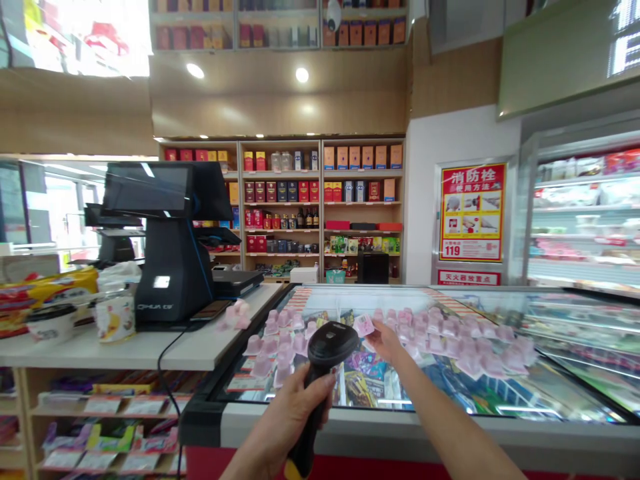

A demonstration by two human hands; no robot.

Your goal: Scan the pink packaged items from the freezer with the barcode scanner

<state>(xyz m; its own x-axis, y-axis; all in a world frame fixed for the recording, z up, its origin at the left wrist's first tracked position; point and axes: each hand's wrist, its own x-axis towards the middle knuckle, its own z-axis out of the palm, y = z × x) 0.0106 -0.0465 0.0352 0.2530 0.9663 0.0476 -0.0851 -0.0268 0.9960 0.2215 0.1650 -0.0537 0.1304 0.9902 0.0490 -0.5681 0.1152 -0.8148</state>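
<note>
My left hand (296,405) is wrapped round the handle of a black barcode scanner (332,344), its head tilted toward the right. Just beyond the scanner head, my right hand (386,341) pinches a small pink plastic cup (364,325); a pale label with printing seems to face me. Many similar pink cups (435,341) lie in rows across the glass top of a chest freezer (350,433), to the left and right of both hands. Colourful packages show through the glass below. My fingertips on the cup are partly hidden.
On the left counter (185,353) stand a black checkout terminal (167,267), a patterned paper cup (115,319), yellow packets (65,287) and a few pink cups (236,315). A black cable (163,373) hangs over the counter's front edge. Shelves of boxes (280,193) stand behind the freezer.
</note>
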